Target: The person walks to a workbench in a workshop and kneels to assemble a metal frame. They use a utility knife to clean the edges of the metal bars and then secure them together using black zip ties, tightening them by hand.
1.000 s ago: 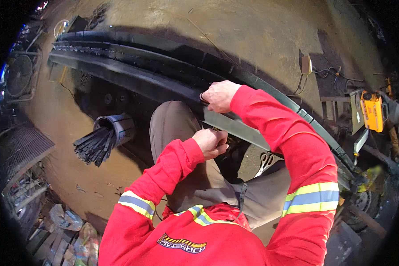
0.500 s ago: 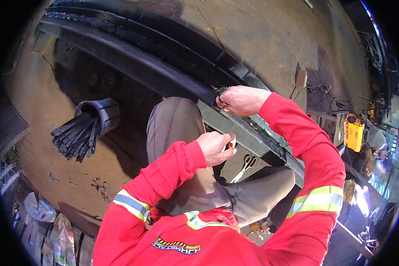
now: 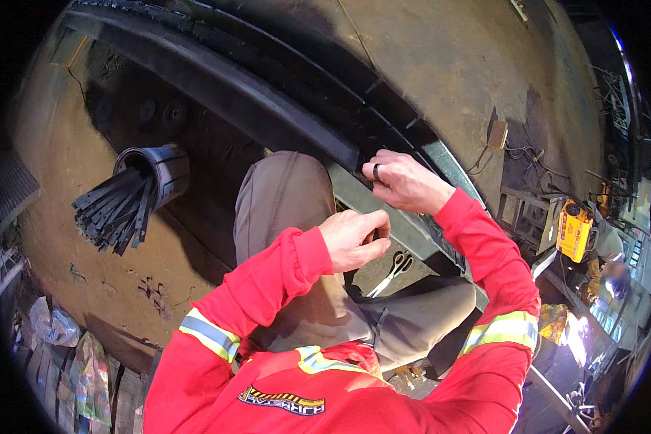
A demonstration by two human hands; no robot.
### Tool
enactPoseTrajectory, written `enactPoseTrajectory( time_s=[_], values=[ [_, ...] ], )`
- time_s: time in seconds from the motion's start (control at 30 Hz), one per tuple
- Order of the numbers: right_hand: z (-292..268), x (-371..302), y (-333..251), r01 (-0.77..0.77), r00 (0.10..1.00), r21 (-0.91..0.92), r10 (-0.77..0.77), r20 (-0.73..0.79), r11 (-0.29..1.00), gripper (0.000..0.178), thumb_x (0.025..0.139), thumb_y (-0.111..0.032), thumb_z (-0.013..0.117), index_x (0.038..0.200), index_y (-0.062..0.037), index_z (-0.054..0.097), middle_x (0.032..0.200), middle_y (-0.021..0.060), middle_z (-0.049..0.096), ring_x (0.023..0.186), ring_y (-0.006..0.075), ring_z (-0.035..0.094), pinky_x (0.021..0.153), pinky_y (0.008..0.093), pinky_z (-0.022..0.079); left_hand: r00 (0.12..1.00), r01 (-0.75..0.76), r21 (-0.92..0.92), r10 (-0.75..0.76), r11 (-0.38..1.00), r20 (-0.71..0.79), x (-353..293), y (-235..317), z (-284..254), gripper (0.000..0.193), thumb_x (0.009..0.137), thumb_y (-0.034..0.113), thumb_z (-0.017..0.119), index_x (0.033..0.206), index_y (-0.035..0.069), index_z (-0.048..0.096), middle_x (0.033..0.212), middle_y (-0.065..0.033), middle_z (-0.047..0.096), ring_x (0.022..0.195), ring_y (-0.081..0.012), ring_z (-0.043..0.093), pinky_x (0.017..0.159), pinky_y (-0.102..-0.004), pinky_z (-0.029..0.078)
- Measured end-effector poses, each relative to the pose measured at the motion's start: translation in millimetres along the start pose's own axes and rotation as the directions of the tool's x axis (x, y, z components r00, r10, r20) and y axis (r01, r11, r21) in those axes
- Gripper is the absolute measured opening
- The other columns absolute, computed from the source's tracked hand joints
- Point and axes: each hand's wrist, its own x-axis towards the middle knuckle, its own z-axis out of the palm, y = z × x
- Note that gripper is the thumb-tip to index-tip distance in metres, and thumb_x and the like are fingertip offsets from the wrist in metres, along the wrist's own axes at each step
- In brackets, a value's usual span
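Note:
A long dark metal beam (image 3: pixel 267 108) runs from the far left down across in front of my knees. My right hand (image 3: pixel 410 182), a dark ring on one finger, is closed with its fingertips at the beam's edge. Whatever they pinch is hidden. Nearer to me, above my lap, my left hand (image 3: pixel 353 240) is closed, thumb against curled fingers; I cannot make out what lies in it. Scissors (image 3: pixel 394 273) with dark handles and pale blades lie between my legs, just beyond my folded leg.
At left a bucket (image 3: pixel 172 173) lies tipped, dark flat strips (image 3: pixel 119 206) sticking out. A yellow machine (image 3: pixel 574 231) stands at right near another person (image 3: pixel 613 275). A small block (image 3: pixel 497 134) with cables sits beyond the beam. Plastic bags (image 3: pixel 54 322) lie at lower left.
My right hand has shifted a little right and nearer along the beam, its wrist turned. The white bit seen at my left fingertips no longer shows. The view has moved slightly.

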Motion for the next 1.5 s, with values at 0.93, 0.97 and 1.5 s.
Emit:
enactPoseTrajectory(
  time_s=[0.93, 0.97, 1.5],
  values=[
    [45.8, -92.5, -65.3, -0.414, 0.861, -0.032, 0.380, -0.339, 0.910, 0.019, 0.067, -0.009, 0.076, 0.069, -0.0061, 0.057, 0.070, 0.0074, 0.057, 0.070, 0.0270, 0.058, 0.064, 0.0377, 0.047, 0.985, -0.131, 0.200, 0.150, 0.971, -0.083, -8.1, -13.9, 8.4, 0.009, 0.077, 0.012, 0.066, 0.079, 0.003, 0.064, 0.074, -0.0144, 0.062, 0.070, -0.0306, 0.063, 0.063, -0.0393, 0.050],
    [55.0, -91.1, -65.8, -0.453, 0.850, -0.030, 0.422, -0.316, 0.891, 0.020, 0.068, -0.014, 0.076, 0.068, -0.0071, 0.056, 0.070, 0.0064, 0.057, 0.071, 0.0257, 0.058, 0.065, 0.0371, 0.046, 0.984, -0.089, 0.166, 0.113, 0.982, -0.136, -6.1, -14.1, 8.7, 0.008, 0.076, 0.010, 0.067, 0.077, 0.002, 0.065, 0.072, -0.0140, 0.061, 0.068, -0.0303, 0.063, 0.062, -0.0383, 0.050],
    [74.1, -49.4, -37.5, -0.248, 0.524, 0.096, 0.217, -0.824, 0.964, 0.014, 0.084, -0.004, 0.060, 0.097, 0.0004, 0.061, 0.094, 0.0158, 0.063, 0.093, 0.0357, 0.059, 0.086, 0.0406, 0.048, 0.891, -0.023, -0.821, -0.361, 0.570, -0.276, 31.4, -34.6, 22.5, 0.042, 0.086, 0.010, 0.057, 0.126, 0.001, 0.047, 0.110, -0.0100, 0.059, 0.102, -0.0191, 0.059, 0.082, -0.0325, 0.051]
  ],
)
